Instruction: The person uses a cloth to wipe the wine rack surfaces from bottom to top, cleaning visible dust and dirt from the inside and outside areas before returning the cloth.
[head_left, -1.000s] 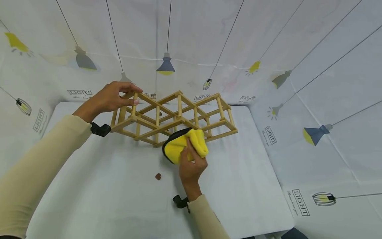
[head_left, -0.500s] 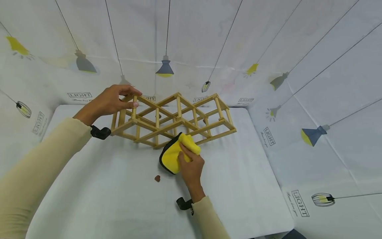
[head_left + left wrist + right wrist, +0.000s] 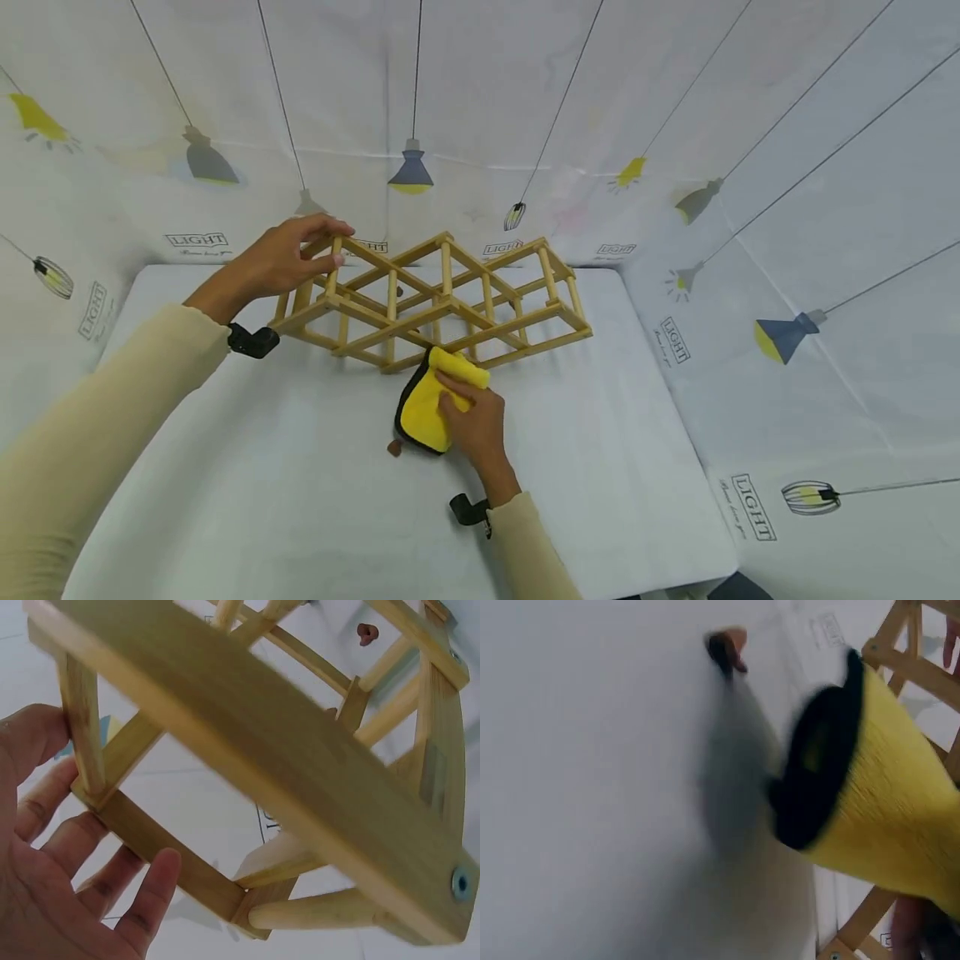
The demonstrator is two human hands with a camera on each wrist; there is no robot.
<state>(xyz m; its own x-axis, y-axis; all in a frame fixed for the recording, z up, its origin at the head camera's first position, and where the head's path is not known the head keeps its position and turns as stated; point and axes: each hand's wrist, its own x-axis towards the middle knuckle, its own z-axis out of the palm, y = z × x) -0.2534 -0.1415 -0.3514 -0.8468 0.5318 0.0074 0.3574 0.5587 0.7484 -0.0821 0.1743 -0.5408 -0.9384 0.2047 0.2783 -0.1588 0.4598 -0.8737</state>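
While my left hand point(image 3: 277, 262) grips one end of the wooden rack point(image 3: 447, 300) on the white table point(image 3: 315, 500), my right hand point(image 3: 480, 425) pinches a yellow cloth point(image 3: 423, 408) between thumb and fingers. The cloth, edged in black, is at the rack's near side; whether they touch I cannot tell. A small brown piece point(image 3: 394, 448) lies just beside the cloth.

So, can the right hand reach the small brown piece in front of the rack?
Probably yes: the brown piece lies on the table, near the right hand and outside the rack. The yellow cloth pinched in that hand is the likely hindrance, and may need setting aside first.
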